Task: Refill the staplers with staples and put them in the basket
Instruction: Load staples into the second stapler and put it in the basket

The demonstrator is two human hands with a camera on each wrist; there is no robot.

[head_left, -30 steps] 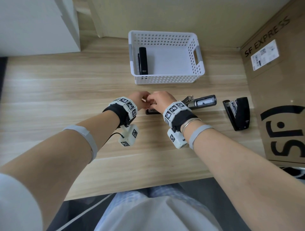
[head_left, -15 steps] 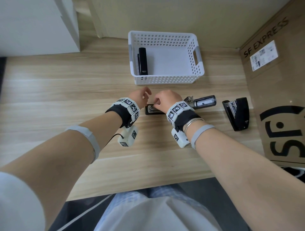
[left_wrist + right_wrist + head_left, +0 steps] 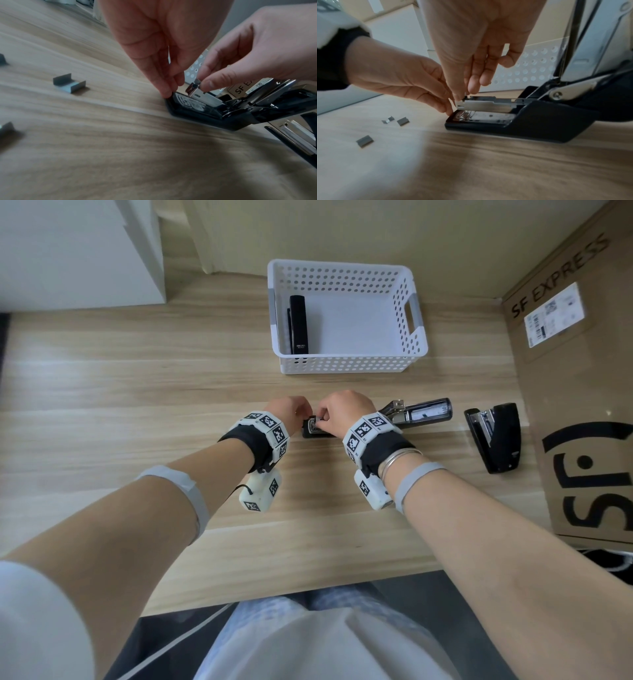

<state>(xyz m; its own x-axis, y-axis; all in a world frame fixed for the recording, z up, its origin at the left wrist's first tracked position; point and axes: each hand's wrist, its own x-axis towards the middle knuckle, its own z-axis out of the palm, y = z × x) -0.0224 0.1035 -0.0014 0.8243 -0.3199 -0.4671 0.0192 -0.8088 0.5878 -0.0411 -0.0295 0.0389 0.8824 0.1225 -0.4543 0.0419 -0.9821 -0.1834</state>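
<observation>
A black stapler [image 3: 424,414] lies on the wooden table with its lid swung back to the right and its metal magazine [image 3: 486,104] bared. My left hand [image 3: 169,89] presses its straight fingertips on the front tip of the stapler base [image 3: 505,125]. My right hand [image 3: 199,82] pinches a small strip of staples [image 3: 193,86] at the magazine's front end. A second black stapler [image 3: 496,436] lies shut to the right. A third stapler [image 3: 298,325] lies in the white basket [image 3: 416,313] behind.
Loose staple strips [image 3: 403,121] [image 3: 364,141] [image 3: 68,84] lie on the table left of the stapler. A large SF Express cardboard box [image 3: 582,392] stands along the right side. A white cabinet [image 3: 75,251] is at the back left.
Half a second ago the hands were slightly apart over the stapler. Now both have closed in on its front end, the right one pinching staples at the magazine.
</observation>
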